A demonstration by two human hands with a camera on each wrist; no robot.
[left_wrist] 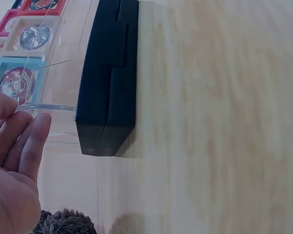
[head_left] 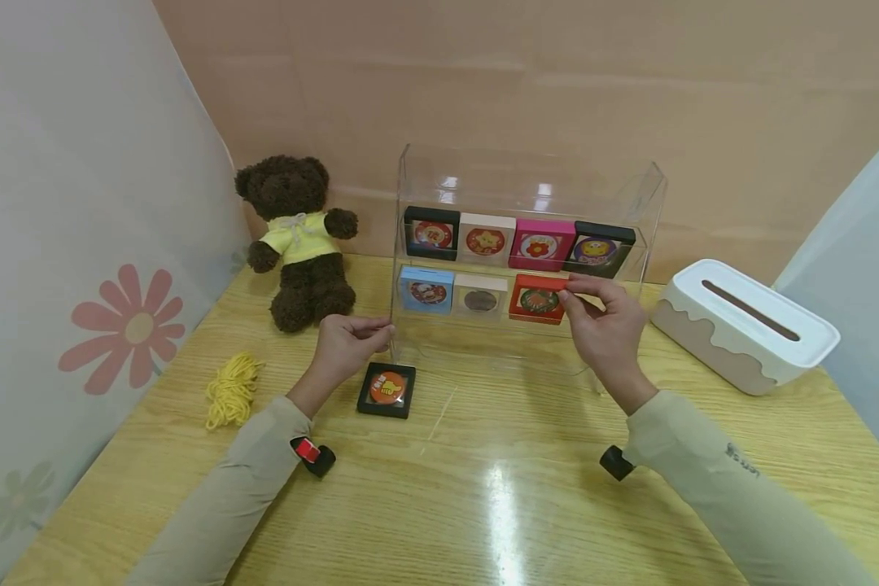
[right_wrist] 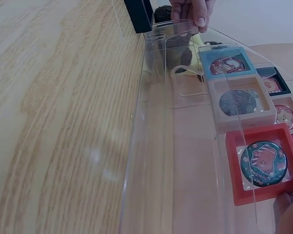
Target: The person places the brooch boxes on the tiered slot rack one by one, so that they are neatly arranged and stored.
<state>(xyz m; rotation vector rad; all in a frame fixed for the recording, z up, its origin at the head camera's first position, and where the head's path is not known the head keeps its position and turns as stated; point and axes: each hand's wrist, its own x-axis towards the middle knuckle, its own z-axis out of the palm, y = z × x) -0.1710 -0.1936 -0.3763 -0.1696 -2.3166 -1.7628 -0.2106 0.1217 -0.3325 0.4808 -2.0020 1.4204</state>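
Observation:
My right hand (head_left: 611,330) pinches the right edge of a red square display box (head_left: 538,300) holding a round badge. That box stands on the lower tier of a clear acrylic display stand (head_left: 653,195). Left of it on the same tier are a cream box (head_left: 479,296) and a light blue box (head_left: 426,290). My left hand (head_left: 347,346) pinches the stand's left side edge with thumb and fingertips. Just in front of that hand, a black box (head_left: 386,391) with an orange thumbs-up badge lies flat on the table.
The upper tier holds several boxes, including a pink one (head_left: 542,245). A brown teddy bear (head_left: 303,236) in a yellow top sits at the back left, with yellow yarn (head_left: 233,391) nearer me. A white and beige tissue box (head_left: 747,325) stands at the right.

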